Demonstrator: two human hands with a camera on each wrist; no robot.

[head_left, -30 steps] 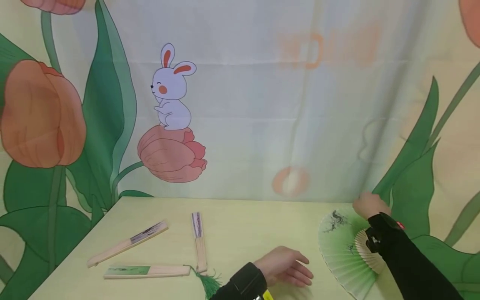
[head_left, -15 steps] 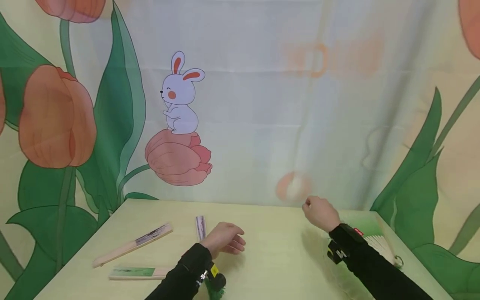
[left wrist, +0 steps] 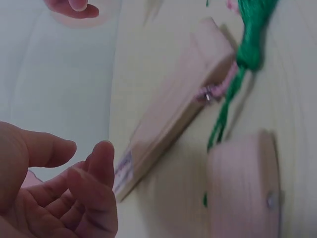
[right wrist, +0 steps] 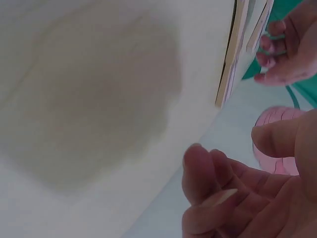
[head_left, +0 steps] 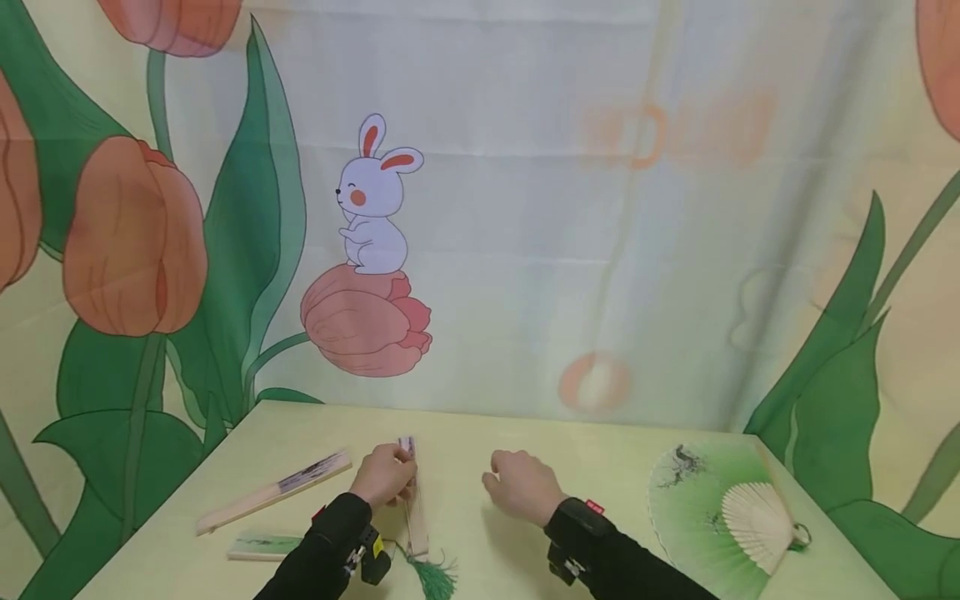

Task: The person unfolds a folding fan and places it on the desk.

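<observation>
head view: left hand (head_left: 384, 477) hangs by the printed end of the folded purple-print fan (head_left: 417, 521), which lies just off its fingertips, on the side facing the right hand (head_left: 528, 487). thumb and fingers are parted, nothing pinched; can't tell if they're touching it. i'd nip both long edges evenly, then lift straight up so the green tassel (head_left: 433, 577) behind the hand doesn't snag. right hand hovers, fingers loosely curled, holding nothing.

Folded pale fan (head_left: 417, 518) with purple-printed far end, on the table (head_left: 461, 500).
</observation>
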